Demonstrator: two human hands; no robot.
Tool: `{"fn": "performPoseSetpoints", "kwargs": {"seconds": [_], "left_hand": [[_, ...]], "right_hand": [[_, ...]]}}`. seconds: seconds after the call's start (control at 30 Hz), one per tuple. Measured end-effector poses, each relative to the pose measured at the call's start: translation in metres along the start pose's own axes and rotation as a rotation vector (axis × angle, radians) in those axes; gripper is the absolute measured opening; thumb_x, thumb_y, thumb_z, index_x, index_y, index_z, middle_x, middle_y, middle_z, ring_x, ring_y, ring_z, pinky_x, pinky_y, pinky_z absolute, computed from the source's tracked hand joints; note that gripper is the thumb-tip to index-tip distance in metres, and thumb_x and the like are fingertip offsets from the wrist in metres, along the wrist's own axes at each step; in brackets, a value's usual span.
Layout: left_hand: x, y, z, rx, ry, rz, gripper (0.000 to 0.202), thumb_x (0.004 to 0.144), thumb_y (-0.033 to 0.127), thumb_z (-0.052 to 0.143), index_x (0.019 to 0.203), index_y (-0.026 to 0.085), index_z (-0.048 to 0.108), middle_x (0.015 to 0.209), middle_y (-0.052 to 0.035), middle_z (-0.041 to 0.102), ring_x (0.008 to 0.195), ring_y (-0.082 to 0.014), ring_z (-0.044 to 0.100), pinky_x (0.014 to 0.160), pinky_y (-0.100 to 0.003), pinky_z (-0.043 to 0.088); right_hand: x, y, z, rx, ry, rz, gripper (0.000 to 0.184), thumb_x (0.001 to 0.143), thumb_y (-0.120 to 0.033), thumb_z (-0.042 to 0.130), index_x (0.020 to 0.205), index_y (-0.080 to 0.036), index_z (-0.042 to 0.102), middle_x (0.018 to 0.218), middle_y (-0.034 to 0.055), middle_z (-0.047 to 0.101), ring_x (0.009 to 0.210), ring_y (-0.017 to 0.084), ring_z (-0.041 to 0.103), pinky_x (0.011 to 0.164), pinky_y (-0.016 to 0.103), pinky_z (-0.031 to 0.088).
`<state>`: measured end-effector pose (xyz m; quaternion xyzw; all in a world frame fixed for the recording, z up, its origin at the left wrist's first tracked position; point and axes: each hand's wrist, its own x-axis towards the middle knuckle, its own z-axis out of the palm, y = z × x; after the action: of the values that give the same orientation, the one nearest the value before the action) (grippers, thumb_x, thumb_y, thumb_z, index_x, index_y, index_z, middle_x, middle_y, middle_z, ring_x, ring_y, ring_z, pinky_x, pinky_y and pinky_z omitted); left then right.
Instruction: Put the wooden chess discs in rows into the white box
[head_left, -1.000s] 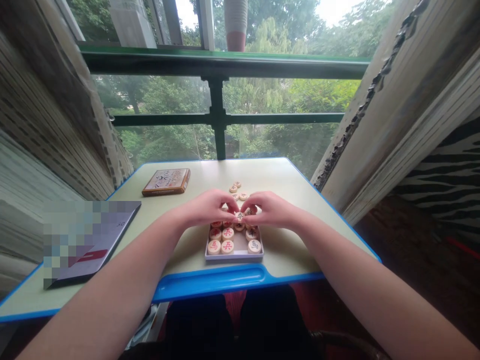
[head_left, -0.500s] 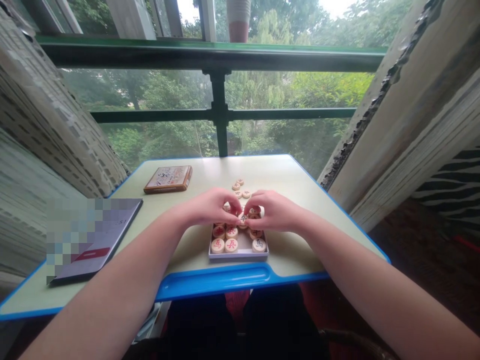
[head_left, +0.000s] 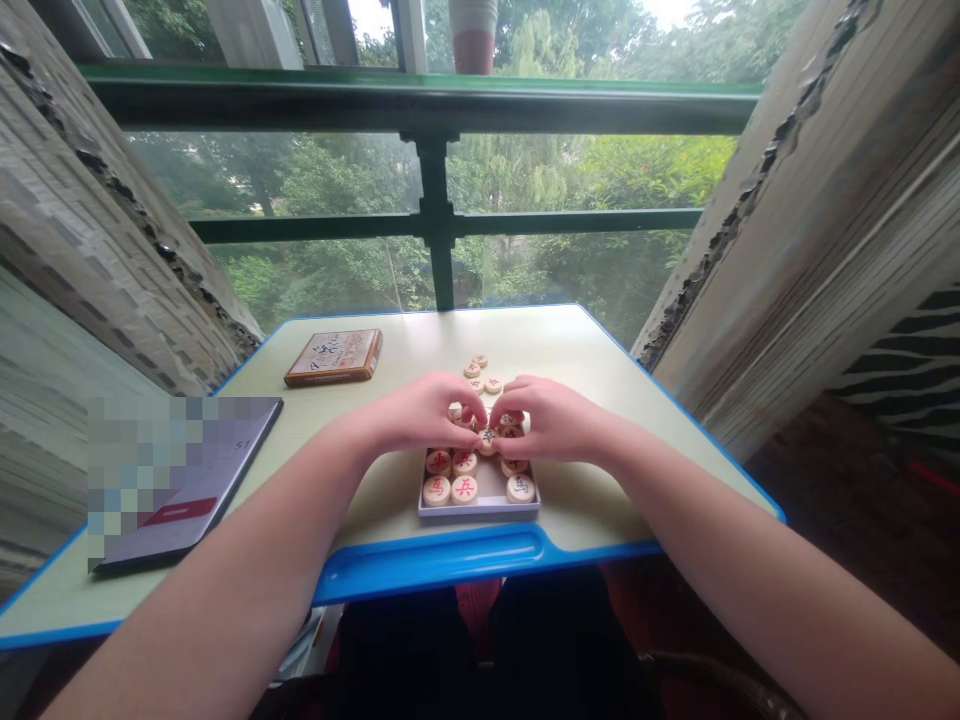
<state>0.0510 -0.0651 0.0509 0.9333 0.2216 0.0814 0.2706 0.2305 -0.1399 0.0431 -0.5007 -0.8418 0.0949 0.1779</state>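
Note:
A shallow white box (head_left: 480, 506) of round wooden chess pieces sits near the table's front edge. Several pieces with red characters (head_left: 451, 489) lie in its near rows. My left hand (head_left: 424, 412) and my right hand (head_left: 551, 420) meet over the box's far half, fingers curled. Between their fingertips they pinch one piece with a dark character (head_left: 488, 437). A few loose pieces (head_left: 480, 372) lie on the table just beyond my hands.
A brown box lid (head_left: 334, 357) lies at the table's far left. A dark booklet (head_left: 176, 480) rests at the near left. The table (head_left: 600, 500) has a blue rim and stands against a green window railing (head_left: 435, 100). Walls close in on both sides.
My hands stay together over the box, still pinching the piece; they have shifted only slightly. The view has tilted a little.

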Motion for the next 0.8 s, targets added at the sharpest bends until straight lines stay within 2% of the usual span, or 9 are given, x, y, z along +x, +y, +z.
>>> {"fn": "performPoseSetpoints", "kwargs": {"seconds": [0.13,0.4,0.63,0.8], "left_hand": [[-0.0004,0.0016,-0.0013,-0.012,-0.012,-0.005,0.027,0.065,0.039,0.065,0.081,0.018,0.070,0.081,-0.0021,0.062,0.075,-0.0157,0.056,0.065,-0.024,0.043],[-0.0031,0.0038,-0.0060,-0.009,0.023,-0.067,0.020,0.066,0.023,0.055,0.077,0.018,0.071,0.078,-0.0004,0.063,0.071,-0.0140,0.055,0.063,-0.022,0.043],[-0.0024,0.0048,-0.0039,0.000,-0.028,-0.043,0.026,0.067,0.019,0.051,0.077,0.020,0.074,0.081,-0.0007,0.063,0.068,-0.0127,0.055,0.063,-0.021,0.043],[-0.0016,0.0015,-0.0034,0.017,-0.025,-0.049,0.027,0.067,0.020,0.050,0.078,0.021,0.074,0.081,-0.0005,0.063,0.067,-0.0124,0.055,0.062,-0.021,0.043]], "right_hand": [[0.0001,0.0011,-0.0011,0.021,-0.010,0.008,0.018,0.069,-0.030,0.066,0.079,-0.015,0.070,0.070,0.0035,0.058,0.067,0.013,0.049,0.061,0.024,0.036],[0.0006,0.0010,-0.0025,0.072,0.003,0.026,0.012,0.067,-0.022,0.066,0.076,-0.016,0.070,0.069,0.0020,0.057,0.065,0.012,0.049,0.061,0.023,0.036],[0.0007,0.0014,-0.0018,0.086,0.014,0.022,0.009,0.067,-0.020,0.065,0.073,-0.015,0.070,0.067,0.0018,0.057,0.063,0.011,0.048,0.059,0.023,0.036],[0.0004,0.0084,-0.0050,0.100,0.085,0.032,0.011,0.071,-0.015,0.059,0.074,-0.015,0.069,0.067,0.0010,0.057,0.063,0.010,0.049,0.060,0.022,0.036]]}}
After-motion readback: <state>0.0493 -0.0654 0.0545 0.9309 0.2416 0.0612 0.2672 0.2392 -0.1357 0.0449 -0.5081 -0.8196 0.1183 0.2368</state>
